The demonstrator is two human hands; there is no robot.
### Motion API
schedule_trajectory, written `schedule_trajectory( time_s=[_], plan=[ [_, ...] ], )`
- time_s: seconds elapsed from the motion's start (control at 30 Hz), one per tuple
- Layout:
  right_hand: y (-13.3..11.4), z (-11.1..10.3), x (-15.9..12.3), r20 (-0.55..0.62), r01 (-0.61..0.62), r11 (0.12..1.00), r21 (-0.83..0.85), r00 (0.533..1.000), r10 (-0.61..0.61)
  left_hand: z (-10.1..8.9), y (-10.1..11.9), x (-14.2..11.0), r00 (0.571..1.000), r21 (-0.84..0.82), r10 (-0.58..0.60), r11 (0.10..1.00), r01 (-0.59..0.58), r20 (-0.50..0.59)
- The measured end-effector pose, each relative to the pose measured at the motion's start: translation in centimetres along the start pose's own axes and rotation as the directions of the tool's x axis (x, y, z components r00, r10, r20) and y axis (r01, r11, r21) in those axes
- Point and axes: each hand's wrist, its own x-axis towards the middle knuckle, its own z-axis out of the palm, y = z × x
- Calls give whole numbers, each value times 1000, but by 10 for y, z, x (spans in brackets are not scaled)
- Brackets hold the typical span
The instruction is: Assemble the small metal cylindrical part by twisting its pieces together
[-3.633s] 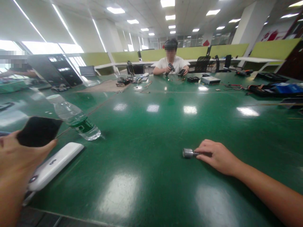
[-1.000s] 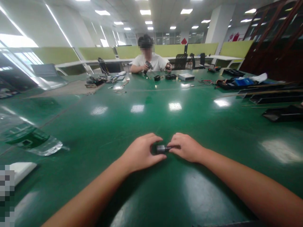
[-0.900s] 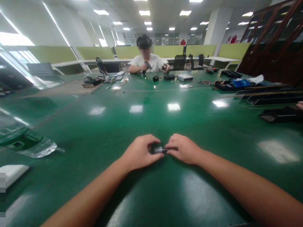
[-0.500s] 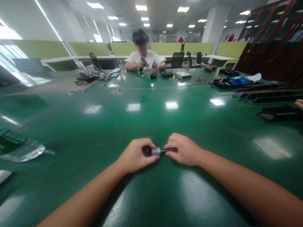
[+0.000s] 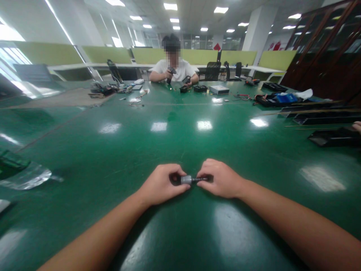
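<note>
A small silver metal cylinder with a dark stem (image 5: 188, 179) lies on the green table (image 5: 180, 143) between my two hands. My left hand (image 5: 161, 184) curls around the silver end with its fingertips on it. My right hand (image 5: 220, 178) pinches the dark stem from the other side. Both hands rest on the tabletop close to its near edge.
A plastic water bottle (image 5: 19, 174) lies at the left edge. Dark trays and thin rods (image 5: 324, 118) sit at the right, next to another person's fingers (image 5: 357, 126). A person in a white shirt (image 5: 172, 69) works with a tool across the table among small parts.
3.6 s ago my left hand held a dark phone at the left; now it grips the cylinder. Over the last second both hands stay on the part and the view drifts slightly right.
</note>
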Motion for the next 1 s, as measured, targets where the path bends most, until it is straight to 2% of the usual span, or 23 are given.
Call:
schedule_trajectory(
  time_s=[1.0],
  plan=[
    [5,-7,-2,3,-38,999,-1,999,38,-1,0,1,1000,2,-10,1000,10,10]
  ],
)
